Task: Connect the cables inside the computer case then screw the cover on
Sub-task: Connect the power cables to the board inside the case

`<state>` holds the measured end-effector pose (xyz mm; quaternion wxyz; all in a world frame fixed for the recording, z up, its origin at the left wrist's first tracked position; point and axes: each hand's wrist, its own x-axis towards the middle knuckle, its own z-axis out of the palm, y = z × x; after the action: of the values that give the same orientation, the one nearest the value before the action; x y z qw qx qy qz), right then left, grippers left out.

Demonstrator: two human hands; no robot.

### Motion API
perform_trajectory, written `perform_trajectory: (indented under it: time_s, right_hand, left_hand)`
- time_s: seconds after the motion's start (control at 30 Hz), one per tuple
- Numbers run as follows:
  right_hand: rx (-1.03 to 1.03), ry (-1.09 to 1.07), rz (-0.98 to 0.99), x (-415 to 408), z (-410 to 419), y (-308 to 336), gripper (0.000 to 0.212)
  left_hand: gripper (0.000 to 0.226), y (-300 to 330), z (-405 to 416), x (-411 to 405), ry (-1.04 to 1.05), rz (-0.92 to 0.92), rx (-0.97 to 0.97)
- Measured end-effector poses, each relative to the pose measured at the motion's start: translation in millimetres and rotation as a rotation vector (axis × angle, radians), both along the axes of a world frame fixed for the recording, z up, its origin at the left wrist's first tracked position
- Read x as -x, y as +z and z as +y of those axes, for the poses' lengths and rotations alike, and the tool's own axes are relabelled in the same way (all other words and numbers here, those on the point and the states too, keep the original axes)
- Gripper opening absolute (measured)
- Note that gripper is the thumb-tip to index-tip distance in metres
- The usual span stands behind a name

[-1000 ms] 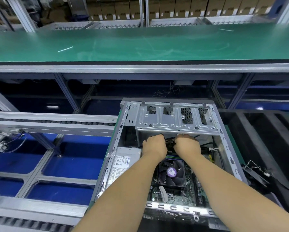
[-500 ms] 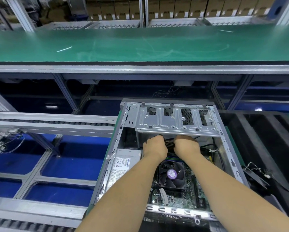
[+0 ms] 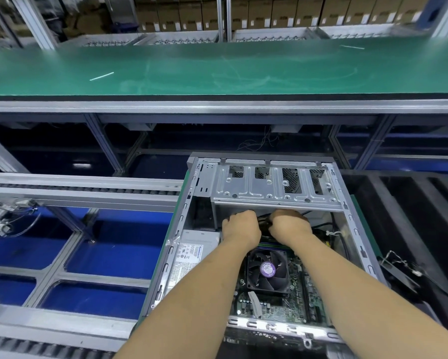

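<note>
An open grey computer case [image 3: 189, 211] lies on its side in front of me, its cover off. Inside are a motherboard [image 3: 277, 309], a black fan with a purple label [image 3: 267, 270] and a silver power supply [image 3: 191, 255]. Both hands reach in just under the metal drive cage [image 3: 274, 187]. My left hand [image 3: 241, 228] and my right hand [image 3: 289, 224] sit knuckles up, close together, fingers curled down on a bundle of black cables [image 3: 264, 222] between them. The fingertips and the connector are hidden.
A green conveyor belt [image 3: 217, 68] runs across behind the case. A roller rail [image 3: 82, 189] and metal frame over blue floor lie to the left. Black trays [image 3: 404, 203] with a loose cabled part [image 3: 399, 270] stand to the right. Cardboard boxes [image 3: 269, 14] fill the far shelves.
Both hands stay on the cable bundle under the drive cage; they have drawn slightly closer together. The case has not moved.
</note>
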<state>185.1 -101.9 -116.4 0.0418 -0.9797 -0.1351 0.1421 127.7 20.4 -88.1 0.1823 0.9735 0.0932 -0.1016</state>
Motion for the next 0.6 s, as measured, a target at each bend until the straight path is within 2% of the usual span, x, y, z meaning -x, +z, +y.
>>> perform_trajectory:
  time_s: [0.13,0.33,0.5,0.6]
  right_hand:
    - [-0.010,0.075,0.063,-0.5,-3.0,-2.2,0.021]
    - [-0.154,0.096,-0.025,6.5,-11.8,-2.3,0.019]
    - [-0.170,0.103,-0.055,16.0,-10.9,0.9,0.040]
    - [-0.159,0.104,-0.085,18.8,-12.1,5.1,0.041]
  left_hand:
    - [0.012,-1.0,0.2,-1.9,0.000,0.025,-0.012]
    - [0.013,-4.6,-1.7,-1.9,0.058,-0.034,0.023]
    - [0.013,1.2,-3.6,-1.7,0.110,-0.009,0.184]
    - [0.010,4.5,-1.8,-3.1,0.140,0.025,0.256]
